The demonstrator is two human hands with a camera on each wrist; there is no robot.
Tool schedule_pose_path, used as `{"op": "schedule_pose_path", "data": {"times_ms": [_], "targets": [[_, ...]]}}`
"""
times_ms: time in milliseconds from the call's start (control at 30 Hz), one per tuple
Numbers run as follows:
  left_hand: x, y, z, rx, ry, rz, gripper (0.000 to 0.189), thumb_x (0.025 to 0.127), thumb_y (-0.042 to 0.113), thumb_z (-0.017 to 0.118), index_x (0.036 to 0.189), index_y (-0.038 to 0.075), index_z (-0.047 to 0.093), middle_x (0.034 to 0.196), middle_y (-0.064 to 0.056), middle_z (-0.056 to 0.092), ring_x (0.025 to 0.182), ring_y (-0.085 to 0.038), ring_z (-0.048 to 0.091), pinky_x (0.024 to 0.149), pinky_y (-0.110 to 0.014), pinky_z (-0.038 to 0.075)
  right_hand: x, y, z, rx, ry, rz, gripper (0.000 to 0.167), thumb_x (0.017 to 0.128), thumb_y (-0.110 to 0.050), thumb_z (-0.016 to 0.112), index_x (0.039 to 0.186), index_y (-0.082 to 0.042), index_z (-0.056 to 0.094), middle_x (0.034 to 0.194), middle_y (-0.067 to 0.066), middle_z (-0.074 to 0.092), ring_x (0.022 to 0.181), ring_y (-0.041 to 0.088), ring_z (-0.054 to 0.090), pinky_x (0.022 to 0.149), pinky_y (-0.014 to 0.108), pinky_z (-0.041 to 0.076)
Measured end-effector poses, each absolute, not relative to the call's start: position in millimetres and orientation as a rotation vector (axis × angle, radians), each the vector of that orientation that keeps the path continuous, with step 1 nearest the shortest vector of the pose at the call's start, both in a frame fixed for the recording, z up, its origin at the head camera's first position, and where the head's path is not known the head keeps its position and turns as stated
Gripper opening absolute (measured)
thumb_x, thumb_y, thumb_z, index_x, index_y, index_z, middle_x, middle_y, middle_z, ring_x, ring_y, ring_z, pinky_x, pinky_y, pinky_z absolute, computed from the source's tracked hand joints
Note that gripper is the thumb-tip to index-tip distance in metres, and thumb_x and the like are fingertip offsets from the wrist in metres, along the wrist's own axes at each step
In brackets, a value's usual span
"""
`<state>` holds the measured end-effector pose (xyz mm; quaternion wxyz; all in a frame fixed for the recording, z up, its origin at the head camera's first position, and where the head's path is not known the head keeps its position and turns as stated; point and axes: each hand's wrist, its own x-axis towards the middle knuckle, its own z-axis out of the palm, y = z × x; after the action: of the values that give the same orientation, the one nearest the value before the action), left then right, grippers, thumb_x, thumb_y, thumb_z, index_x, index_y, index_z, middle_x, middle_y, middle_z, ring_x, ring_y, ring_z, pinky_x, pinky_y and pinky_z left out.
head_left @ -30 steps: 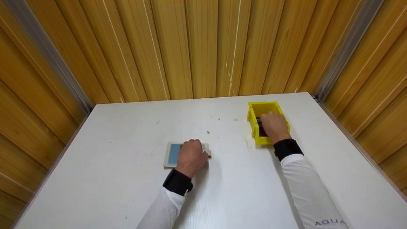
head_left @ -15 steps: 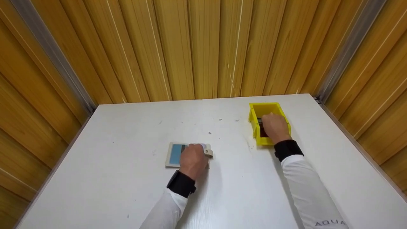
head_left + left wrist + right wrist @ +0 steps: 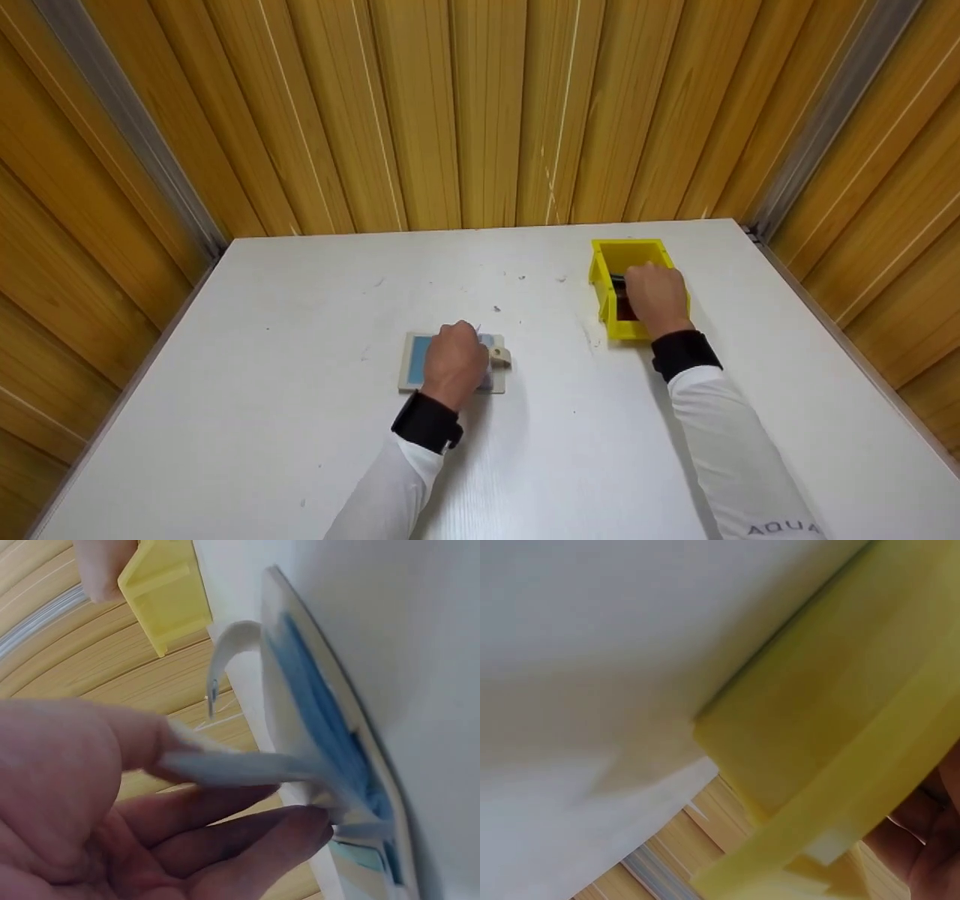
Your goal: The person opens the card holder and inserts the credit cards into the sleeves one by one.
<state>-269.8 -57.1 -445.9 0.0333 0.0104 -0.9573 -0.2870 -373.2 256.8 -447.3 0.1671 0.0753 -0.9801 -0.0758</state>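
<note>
While a pale leaf [image 3: 236, 767] of the open card holder [image 3: 417, 360] is pinched by the left hand [image 3: 454, 365], the right hand [image 3: 658, 298] is held inside the yellow bin [image 3: 628, 330]; whether anything is gripped there cannot be told. The holder is laid mid-tabletop [image 3: 300, 390], well apart from the far edge, and the bin is set near the far right corner.

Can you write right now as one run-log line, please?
left hand: pinches pale leaf of open booklet | right hand: inside yellow bin, grip unclear | booklet and yellow bin: on white table
</note>
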Motion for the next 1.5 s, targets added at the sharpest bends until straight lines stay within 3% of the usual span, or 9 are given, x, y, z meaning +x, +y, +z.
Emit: {"op": "schedule_pose_path", "data": {"times_ms": [167, 433, 767, 1167, 1367, 1500], "targets": [[-270, -58, -445, 0.088, -2.88, -0.807, 0.016, 0.1, 0.002, 0.066, 0.091, -0.004, 0.077, 0.094, -0.024, 0.081, 0.081, -0.033, 0.08, 0.067, -0.045, 0.064, -372, 256, -448, 0.202, -2.764, -0.239, 0.02, 0.105, 0.002, 0.062, 0.102, 0.013, 0.078, 0.071, 0.022, 0.07, 0.061, 0.029, 0.062, 0.073, 0.054, 0.065], [-272, -62, -443, 0.167, -2.855, -0.981, 0.028, 0.107, 0.02, 0.067, 0.097, -0.003, 0.078, 0.092, -0.021, 0.081, 0.072, -0.022, 0.073, 0.064, -0.039, 0.06, -370, 256, -447, 0.21, -2.78, -0.235, 0.02, 0.105, 0.002, 0.061, 0.104, 0.014, 0.077, 0.075, 0.025, 0.073, 0.063, 0.031, 0.067, 0.074, 0.056, 0.065], [-274, -69, -442, 0.148, -2.89, -0.997, 0.028, 0.103, 0.011, 0.058, 0.081, 0.002, 0.073, 0.087, -0.019, 0.079, 0.067, -0.022, 0.063, 0.062, -0.04, 0.055, -369, 256, -448, 0.225, -2.743, -0.207, 0.021, 0.105, 0.002, 0.06, 0.097, 0.012, 0.077, 0.073, 0.024, 0.073, 0.064, 0.034, 0.071, 0.069, 0.055, 0.064], [-273, -74, -435, 0.2, -2.961, -1.042, 0.025, 0.104, 0.011, 0.058, 0.097, -0.002, 0.078, 0.086, -0.015, 0.077, 0.067, -0.02, 0.063, 0.059, -0.033, 0.049, -363, 255, -429, 0.175, -2.767, -0.164, 0.018, 0.102, 0.001, 0.066, 0.107, 0.014, 0.078, 0.075, 0.026, 0.073, 0.07, 0.038, 0.072, 0.081, 0.058, 0.066], [-274, -83, -434, 0.183, -2.954, -1.042, 0.024, 0.103, 0.008, 0.058, 0.094, -0.003, 0.078, 0.086, -0.016, 0.078, 0.066, -0.02, 0.063, 0.059, -0.033, 0.05, -355, 245, -411, 0.136, -2.672, -0.099, 0.02, 0.101, 0.003, 0.063, 0.103, 0.015, 0.079, 0.069, 0.025, 0.07, 0.069, 0.042, 0.073, 0.073, 0.056, 0.065], [-275, -91, -433, 0.139, -2.944, -1.085, 0.03, 0.101, 0.006, 0.057, 0.075, 0.002, 0.069, 0.073, -0.011, 0.069, 0.062, -0.019, 0.059, 0.056, -0.032, 0.048, -343, 228, -395, 0.066, -2.568, -0.094, 0.021, 0.102, 0.0, 0.062, 0.105, 0.013, 0.079, 0.077, 0.03, 0.074, 0.069, 0.043, 0.075, 0.068, 0.055, 0.065]]}}
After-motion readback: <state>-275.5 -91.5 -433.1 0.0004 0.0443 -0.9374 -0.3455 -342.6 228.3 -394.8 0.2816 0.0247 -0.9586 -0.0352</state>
